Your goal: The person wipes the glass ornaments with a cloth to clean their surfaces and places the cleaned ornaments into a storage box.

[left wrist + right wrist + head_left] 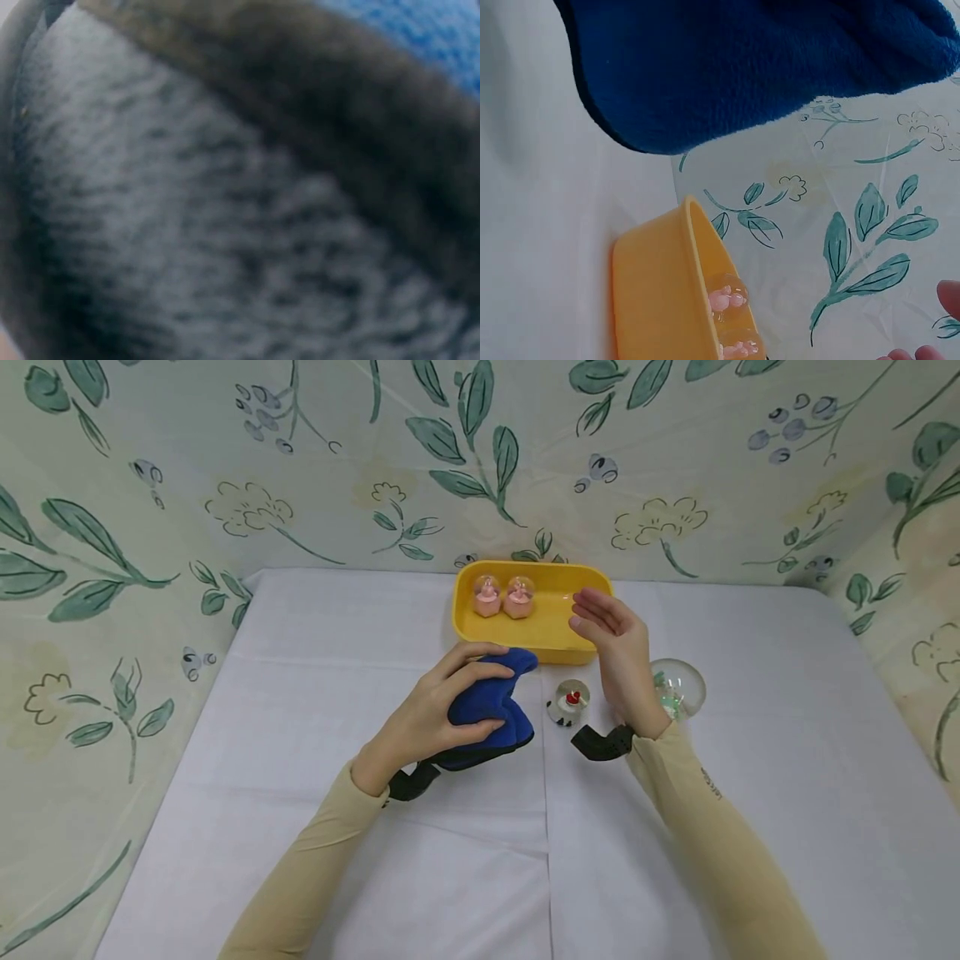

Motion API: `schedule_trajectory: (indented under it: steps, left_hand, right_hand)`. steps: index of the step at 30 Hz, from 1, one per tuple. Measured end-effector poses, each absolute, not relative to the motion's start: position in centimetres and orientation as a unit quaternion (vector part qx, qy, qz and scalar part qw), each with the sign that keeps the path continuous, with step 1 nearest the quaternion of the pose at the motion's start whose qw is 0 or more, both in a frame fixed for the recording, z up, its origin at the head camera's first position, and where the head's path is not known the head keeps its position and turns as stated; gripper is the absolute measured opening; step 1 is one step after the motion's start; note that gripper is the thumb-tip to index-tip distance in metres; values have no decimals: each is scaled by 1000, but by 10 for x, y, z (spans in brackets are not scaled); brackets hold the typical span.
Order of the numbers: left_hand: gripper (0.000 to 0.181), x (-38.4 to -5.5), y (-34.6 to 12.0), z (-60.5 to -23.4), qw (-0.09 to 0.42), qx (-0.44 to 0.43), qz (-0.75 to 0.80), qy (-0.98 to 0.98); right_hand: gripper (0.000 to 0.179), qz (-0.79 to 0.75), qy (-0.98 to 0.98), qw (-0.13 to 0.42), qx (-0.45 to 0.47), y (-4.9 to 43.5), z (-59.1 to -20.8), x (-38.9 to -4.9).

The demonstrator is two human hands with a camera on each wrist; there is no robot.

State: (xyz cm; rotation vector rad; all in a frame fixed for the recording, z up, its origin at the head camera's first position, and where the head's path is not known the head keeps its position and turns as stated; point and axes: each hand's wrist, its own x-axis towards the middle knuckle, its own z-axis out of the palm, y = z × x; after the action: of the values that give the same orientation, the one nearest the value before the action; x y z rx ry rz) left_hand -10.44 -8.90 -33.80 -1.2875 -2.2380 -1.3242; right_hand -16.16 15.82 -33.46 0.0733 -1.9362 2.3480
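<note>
Surface: white tablecloth (300, 635) over the whole tabletop, a straight seam or crease running front to back near the middle, faint cross folds at left. Floral fabric (315, 485) stands behind the far edge, also visible past the left and right edges: green leaves, yellow blooms, blue-purple berries, some wrinkles.

Yellow plastic tray (555, 618) sits at the far edge, just right of centre, close to the floral backdrop. Two pink-based mini snow globes (487, 597) stand upright inside, side by side in its left half.

Blue plush cloth (487, 702), dark edging, is in the left hand (431, 706), nearer the person than the tray's left half. Left thumb and fingers are curled round it, pinching it into folds. Left wrist view is mostly blurred grey pile with a dark band, blue at the top right corner.

Right hand (618, 652) is raised, fingers straight and close together, thumb alongside. It overlaps the tray's right end in the head view; can't tell if it touches.

On the tablecloth in front of the tray: small snow globe (568, 702) with a red figure, between the hands. Larger clear globe (684, 685), greenish inside, sits beyond the right wrist, partly hidden by it. Both sleeves (712, 843) beige.
</note>
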Motion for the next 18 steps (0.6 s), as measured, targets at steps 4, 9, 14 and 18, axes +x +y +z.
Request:
schedule_trajectory:
  steps: [4,9,14,18]
  left_hand:
    - [54,-105,-89,-338,121,-441,-452,-766]
    - [54,-105,-89,-338,120,-440,-451,-767]
    - [53,-104,-89,-338,120,-436,-451,-769]
    - [53,-104,-89,-338,118,-435,-450,-771]
  right_hand:
    - [46,770,-636,53,17,161,-344,-148]
    - [46,762,-646,50,7,164,-358,-135]
    - [46,757,-652,43,-1,168,-371,-125]
    - [48,744,-668,30,-11,171,-382,-118]
